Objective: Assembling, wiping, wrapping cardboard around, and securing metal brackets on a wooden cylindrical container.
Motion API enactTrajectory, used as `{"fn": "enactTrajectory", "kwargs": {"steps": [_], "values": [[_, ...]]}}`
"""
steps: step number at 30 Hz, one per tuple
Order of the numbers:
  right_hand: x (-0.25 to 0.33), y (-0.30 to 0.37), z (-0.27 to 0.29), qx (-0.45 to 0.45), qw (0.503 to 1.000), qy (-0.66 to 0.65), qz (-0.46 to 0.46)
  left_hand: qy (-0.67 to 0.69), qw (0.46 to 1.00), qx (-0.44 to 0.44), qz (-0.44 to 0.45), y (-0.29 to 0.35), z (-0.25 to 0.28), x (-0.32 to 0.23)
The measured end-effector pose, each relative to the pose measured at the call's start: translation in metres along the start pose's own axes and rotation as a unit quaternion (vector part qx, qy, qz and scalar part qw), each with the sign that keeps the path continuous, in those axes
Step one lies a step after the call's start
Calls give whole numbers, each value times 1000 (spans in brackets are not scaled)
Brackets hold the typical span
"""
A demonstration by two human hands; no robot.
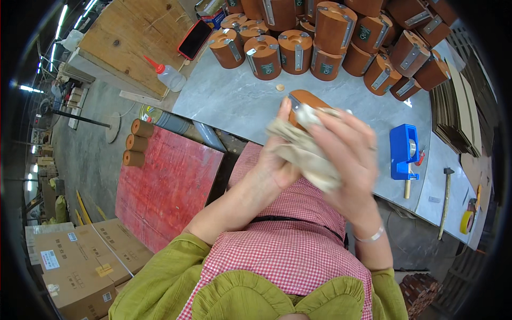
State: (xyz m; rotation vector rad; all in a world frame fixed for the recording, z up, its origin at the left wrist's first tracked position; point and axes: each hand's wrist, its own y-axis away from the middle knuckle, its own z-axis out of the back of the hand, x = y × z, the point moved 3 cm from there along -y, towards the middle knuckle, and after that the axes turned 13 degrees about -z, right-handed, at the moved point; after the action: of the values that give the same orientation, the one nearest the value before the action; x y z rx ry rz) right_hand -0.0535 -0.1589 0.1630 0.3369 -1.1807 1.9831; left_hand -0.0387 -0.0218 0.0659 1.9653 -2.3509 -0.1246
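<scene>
Head view: left hand [277,157] grasped the brown cylinder [308,99], thumb beside its metal strip [294,103], over the grey tabletop [224,90]; right hand [349,152], blurred, clutched the pale cloth [306,157] against it. Similar cylinders [265,65] stood stacked beyond.

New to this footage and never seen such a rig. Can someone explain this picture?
There's no robot: these are a person's bare hands. The one picture comes from a wide fisheye camera on their head, looking down, so straight edges bend.

The left hand holds a brown cylinder; the right hand holds a pale cloth over it. Blur hides the exact finger contact.

On the grey table are stacked brown cylinders with metal fittings, a blue tape dispenser and a hammer. Left stands a red-topped table.
</scene>
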Motion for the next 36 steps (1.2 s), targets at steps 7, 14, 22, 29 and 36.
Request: {"fn": "enactTrajectory", "kwargs": {"steps": [7, 14, 22, 29, 36], "values": [[-31, 64, -19, 179, 972, -121, -96, -97, 989, -85, -65, 0, -2, -18], [-54, 73, 22, -9, 976, -95, -194, -38, 999, 9, 4, 3, 13, -30], [-52, 55, 14, -113, 971, -77, -194, -13, 993, 100, 60, 11, 13, -31], [-54, 2, -30, -29, 993, -105, -40, -170, 985, 16, 0, 19, 11, -28], [-71, -16, -15, -165, 973, -124, -106, -78, 995, 4, 61, 11, 8, -13]]}}
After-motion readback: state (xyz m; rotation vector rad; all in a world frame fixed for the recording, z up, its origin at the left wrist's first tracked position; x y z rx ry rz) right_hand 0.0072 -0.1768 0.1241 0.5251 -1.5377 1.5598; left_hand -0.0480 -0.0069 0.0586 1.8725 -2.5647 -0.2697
